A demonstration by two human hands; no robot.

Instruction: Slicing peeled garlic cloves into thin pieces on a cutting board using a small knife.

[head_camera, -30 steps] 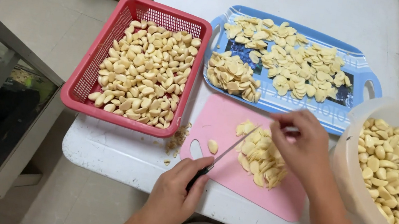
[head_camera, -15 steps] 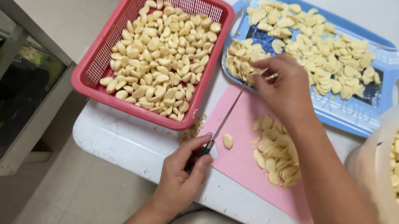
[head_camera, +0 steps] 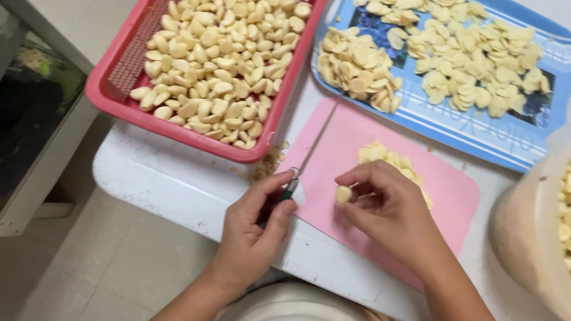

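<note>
head view: right hand point(head_camera: 387, 213) pinches garlic clove point(head_camera: 344, 193) at its fingertips.

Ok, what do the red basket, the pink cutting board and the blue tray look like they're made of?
The red basket looks like moulded plastic: its walls are a fine perforated mesh in one uniform colour. The pink cutting board seems a thin, matte plastic sheet with rounded corners. The blue tray is probably plastic or melamine, slightly glossy, with cut-out handles and a printed face; which one I cannot tell.

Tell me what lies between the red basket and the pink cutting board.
In the head view, a small heap of brown garlic trimmings lies on the white table between the red basket and pink cutting board.
</note>
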